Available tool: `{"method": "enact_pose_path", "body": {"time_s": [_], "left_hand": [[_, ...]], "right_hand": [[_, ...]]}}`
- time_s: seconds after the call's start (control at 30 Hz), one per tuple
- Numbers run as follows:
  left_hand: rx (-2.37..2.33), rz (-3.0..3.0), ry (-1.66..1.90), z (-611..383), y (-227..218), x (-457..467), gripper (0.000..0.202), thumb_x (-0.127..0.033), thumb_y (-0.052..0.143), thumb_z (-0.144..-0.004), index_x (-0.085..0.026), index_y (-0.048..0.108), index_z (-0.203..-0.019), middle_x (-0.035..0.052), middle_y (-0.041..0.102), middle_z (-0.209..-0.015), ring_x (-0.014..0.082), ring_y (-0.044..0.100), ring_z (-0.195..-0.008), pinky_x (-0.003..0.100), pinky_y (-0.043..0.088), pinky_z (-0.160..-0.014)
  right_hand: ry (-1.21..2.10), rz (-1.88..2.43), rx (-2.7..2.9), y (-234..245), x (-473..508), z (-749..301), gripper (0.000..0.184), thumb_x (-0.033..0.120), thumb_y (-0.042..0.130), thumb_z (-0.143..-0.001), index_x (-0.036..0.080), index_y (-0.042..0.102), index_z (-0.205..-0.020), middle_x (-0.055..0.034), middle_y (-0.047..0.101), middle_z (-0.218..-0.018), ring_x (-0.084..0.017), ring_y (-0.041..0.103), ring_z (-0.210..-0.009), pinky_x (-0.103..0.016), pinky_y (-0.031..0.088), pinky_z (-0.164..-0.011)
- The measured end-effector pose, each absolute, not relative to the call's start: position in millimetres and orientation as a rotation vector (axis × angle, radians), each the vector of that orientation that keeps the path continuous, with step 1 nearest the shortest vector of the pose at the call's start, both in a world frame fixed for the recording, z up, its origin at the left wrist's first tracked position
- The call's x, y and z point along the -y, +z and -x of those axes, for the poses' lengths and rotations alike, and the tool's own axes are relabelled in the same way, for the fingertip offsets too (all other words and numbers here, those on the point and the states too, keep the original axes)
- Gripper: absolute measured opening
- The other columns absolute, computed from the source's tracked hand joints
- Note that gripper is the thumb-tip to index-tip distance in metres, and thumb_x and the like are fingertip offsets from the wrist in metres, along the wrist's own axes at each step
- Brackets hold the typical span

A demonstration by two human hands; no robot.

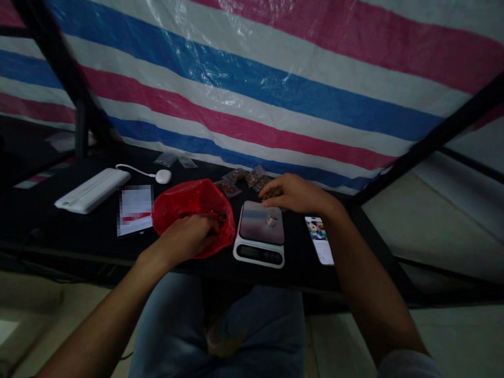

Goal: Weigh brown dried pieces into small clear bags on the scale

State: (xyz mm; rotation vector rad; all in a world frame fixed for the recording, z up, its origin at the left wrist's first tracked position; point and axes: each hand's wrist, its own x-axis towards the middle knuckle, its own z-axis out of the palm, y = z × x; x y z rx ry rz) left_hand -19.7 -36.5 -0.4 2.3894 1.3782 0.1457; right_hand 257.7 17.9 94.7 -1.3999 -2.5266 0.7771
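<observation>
My left hand (191, 238) reaches into the mouth of a red plastic bag (186, 201) on the dark table, fingers curled among small brown pieces inside. My right hand (295, 193) lies beyond a small kitchen scale (259, 233), fingers bent down over little clear packets of brown pieces (251, 178). A small pale object (271, 220) sits on the scale's steel plate. What either hand grips is hidden in the dim light.
A phone (320, 239) with a lit screen lies right of the scale. A white power bank (93, 190) with a cable and round puck (163, 176) sits at the left, beside a paper card (135, 208). A striped tarp hangs behind the table (50, 229).
</observation>
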Motion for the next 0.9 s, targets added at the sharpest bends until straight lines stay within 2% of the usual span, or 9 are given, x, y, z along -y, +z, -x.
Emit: {"method": "enact_pose_path", "body": {"time_s": [0.13, 0.37, 0.6, 0.9], "left_hand": [[-1.384, -2.350, 0.125, 19, -4, 33, 0.028, -0.022, 0.048, -0.096, -0.020, 0.075, -0.104, 0.0115, 0.079, -0.100, 0.0256, 0.075, -0.091, 0.033, 0.051, -0.077], [-1.422, -2.319, 0.219, 24, 4, 28, 0.037, -0.036, 0.043, -0.100, -0.020, 0.074, -0.112, 0.0121, 0.079, -0.103, 0.0266, 0.074, -0.087, 0.034, 0.052, -0.075], [-1.344, -2.302, 0.297, 28, -5, 26, 0.039, -0.043, 0.044, -0.101, -0.022, 0.074, -0.114, 0.0094, 0.079, -0.110, 0.0249, 0.074, -0.092, 0.032, 0.054, -0.083], [-1.296, -2.281, 0.373, 16, 10, 31, 0.034, -0.040, 0.046, -0.099, -0.023, 0.074, -0.109, 0.0068, 0.078, -0.112, 0.0243, 0.073, -0.097, 0.032, 0.053, -0.086]], "right_hand": [[0.858, 1.448, 2.548, 90, -17, -275, 0.026, 0.022, 0.072, -0.085, 0.016, 0.079, -0.108, -0.0057, 0.080, -0.103, -0.019, 0.073, -0.091, -0.027, 0.051, -0.078], [0.870, 1.415, 2.618, 74, -28, -288, 0.024, 0.024, 0.075, -0.082, 0.017, 0.081, -0.104, -0.0058, 0.081, -0.101, -0.019, 0.073, -0.090, -0.026, 0.050, -0.078], [0.853, 1.483, 2.672, 76, -28, -288, 0.022, 0.022, 0.078, -0.079, 0.019, 0.081, -0.101, -0.0044, 0.081, -0.097, -0.020, 0.074, -0.092, -0.026, 0.050, -0.077], [0.741, 1.525, 2.770, 78, -28, -279, 0.023, 0.019, 0.082, -0.075, 0.019, 0.081, -0.099, -0.0042, 0.081, -0.092, -0.020, 0.074, -0.088, -0.025, 0.051, -0.074]]}}
